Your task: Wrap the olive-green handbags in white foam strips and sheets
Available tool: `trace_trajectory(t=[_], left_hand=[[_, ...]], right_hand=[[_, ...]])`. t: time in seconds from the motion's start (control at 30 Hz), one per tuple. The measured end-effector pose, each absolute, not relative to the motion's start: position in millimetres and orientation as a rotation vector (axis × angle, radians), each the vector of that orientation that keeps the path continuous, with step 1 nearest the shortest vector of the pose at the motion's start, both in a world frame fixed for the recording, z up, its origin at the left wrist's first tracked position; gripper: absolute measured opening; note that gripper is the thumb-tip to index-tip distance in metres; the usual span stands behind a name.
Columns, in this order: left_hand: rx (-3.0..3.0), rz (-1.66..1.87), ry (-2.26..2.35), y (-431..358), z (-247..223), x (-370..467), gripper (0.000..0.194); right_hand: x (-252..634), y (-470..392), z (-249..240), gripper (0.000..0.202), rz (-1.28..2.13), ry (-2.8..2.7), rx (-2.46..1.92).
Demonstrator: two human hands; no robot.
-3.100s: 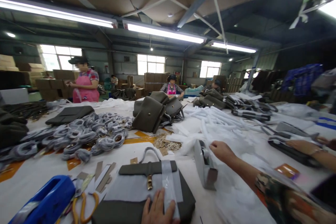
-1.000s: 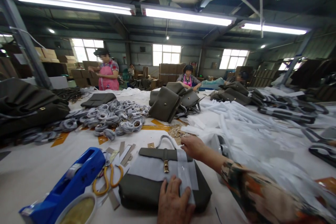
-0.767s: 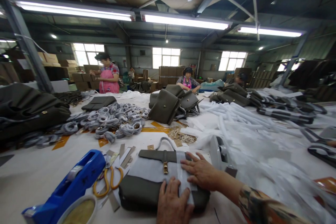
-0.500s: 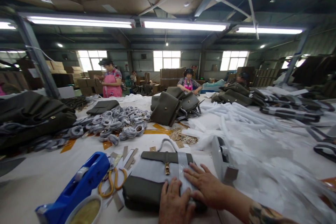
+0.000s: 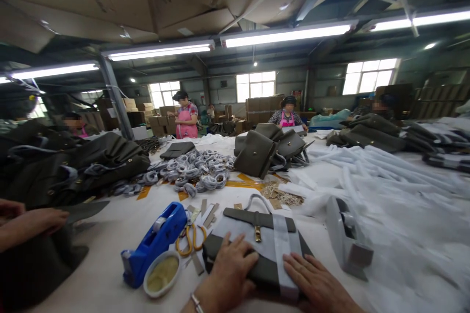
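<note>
A dark olive handbag lies flat in front of me with its loop handle pointing away. Its front carries a pale grey sheet under the flap, a gold clasp and a whitish wrapping strip across the right side. My left hand rests on the bag's left part with its fingers spread. On the right, my right hand lies with straight fingers over the lower end of the strip and the bag's near right corner. Both palms face down and neither hand grasps anything.
Left of the bag are a blue tape dispenser, yellow-handled scissors and a white bowl. A grey tape dispenser stands at right beside white plastic. A co-worker's hands show at the left edge, near dark material.
The view has swung left, showing a co-worker's hands. My left hand has moved left across the bag; my right hand has slid down the strip to the bag's near edge.
</note>
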State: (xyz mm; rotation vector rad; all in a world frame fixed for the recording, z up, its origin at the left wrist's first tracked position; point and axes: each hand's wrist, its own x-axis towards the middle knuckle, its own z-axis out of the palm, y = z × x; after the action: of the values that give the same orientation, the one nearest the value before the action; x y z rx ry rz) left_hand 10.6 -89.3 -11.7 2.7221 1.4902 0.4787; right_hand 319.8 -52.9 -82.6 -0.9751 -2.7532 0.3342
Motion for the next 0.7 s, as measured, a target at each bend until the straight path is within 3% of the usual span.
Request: trace_trajectory(t=[0.1,0.27,0.47,0.7], left_hand=[[2.722,0.579,1.727,-89.0,-6.9,-41.3,0.063],[2.486,0.938,1.687,-96.9,-34.9,-64.2,0.052],[2.415,1.025,1.851,-111.1,-52.7,-25.0,0.080],[2.538,1.115,1.844,-114.3,-61.7,8.3,0.047]], right_hand=[[318.7,-52.0,-70.7,0.090,0.448,-2.790,-1.044],[332.9,-39.1,-70.3,0.081,0.460,-2.734,-1.041],[363.8,-18.9,-59.7,0.074,0.428,-2.748,-1.125],[297.5,-39.8,-9.0,0.068,0.370,-2.740,-1.002]])
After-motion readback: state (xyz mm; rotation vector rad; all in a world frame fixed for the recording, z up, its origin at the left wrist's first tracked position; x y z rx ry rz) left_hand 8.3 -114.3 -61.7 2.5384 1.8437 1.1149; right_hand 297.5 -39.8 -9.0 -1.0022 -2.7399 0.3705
